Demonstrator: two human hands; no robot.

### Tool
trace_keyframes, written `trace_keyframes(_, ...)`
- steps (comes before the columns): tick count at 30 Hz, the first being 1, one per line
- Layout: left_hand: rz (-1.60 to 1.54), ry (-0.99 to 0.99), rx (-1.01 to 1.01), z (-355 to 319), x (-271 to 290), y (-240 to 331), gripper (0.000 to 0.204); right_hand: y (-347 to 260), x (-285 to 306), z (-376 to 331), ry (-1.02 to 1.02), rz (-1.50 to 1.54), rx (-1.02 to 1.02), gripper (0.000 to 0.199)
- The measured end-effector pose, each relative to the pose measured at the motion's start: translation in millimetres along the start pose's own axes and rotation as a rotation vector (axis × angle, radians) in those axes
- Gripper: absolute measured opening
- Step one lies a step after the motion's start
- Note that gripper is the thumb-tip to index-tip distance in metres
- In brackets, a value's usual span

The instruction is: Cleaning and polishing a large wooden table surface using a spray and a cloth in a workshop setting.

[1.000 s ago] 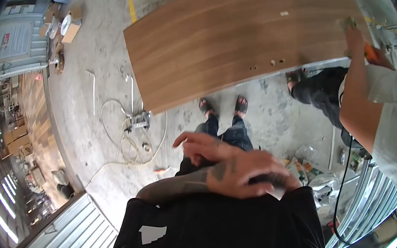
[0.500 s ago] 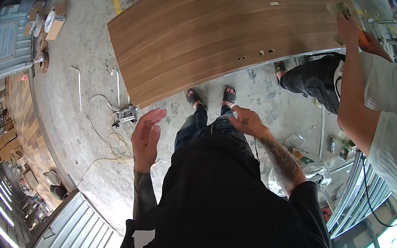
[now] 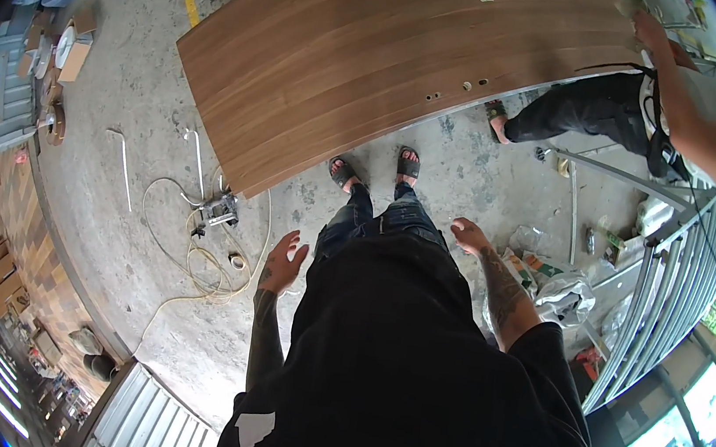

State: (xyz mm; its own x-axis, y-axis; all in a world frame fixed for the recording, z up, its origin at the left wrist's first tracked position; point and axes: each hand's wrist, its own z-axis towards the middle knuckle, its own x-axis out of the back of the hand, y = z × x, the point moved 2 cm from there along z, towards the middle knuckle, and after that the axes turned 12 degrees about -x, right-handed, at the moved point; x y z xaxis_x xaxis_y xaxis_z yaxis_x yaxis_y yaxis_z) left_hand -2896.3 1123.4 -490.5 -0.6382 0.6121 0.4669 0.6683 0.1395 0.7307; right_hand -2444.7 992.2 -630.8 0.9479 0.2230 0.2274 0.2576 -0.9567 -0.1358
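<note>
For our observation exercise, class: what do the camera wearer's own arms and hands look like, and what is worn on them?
Both forearms are bare and carry dark tattoos. The left hand and right hand wear no gloves. A black short-sleeved shirt covers the upper arms.

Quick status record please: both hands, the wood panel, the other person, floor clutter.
left hand: open, empty, above the concrete floor
right hand: open, empty
wood panel: large brown door-like slab with small holes near one edge, ahead of the feet
co-worker's hand: at the panel's far right corner
floor left: coiled cable and small tool
</note>
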Motion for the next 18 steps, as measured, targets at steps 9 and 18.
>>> trace_keyframes(9, -0.121, -0.121, 0.121, 23.2, 12.5, -199.7, 0.025, -37.9, -23.6, -13.6, 0.173, 0.118, 0.285, 0.039)
trace_keyframes(18, -0.572, 0.207, 0.681, 39.6, 49.6, -150.7, 0.054, -65.1, 183.0, -13.2, 0.808, 0.095, 0.545, 0.052)
